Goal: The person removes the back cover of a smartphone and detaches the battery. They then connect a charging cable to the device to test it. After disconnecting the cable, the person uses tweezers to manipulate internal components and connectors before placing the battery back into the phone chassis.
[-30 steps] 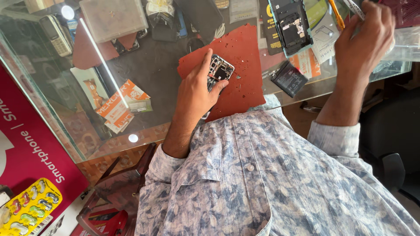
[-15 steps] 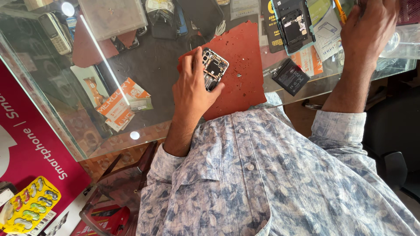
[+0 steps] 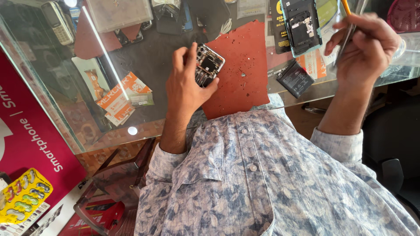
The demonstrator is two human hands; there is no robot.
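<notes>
Left hand [image 3: 186,89] clamps an opened phone [image 3: 208,65] over a red mat [image 3: 243,83] at the glass desk's [image 3: 61,113] near edge; right hand [image 3: 367,50] pinches tweezers [image 3: 350,30]

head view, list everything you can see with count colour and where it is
opened phone: one, exposed dark and silver insides, held over the red mat
red mat: one, on the glass counter, middle
glass counter: one, clear, goods showing beneath
flat battery: one, black, right of the mat
phone back frame: one, black with teal edge, top right
slim metal tool: one, silver, in the right hand
orange and white card packets: a few, under the glass, left
patterned shirt: one, blue-grey, foreground
left hand: fingers around the phone
right hand: raised, fingers gripping the tool
</notes>
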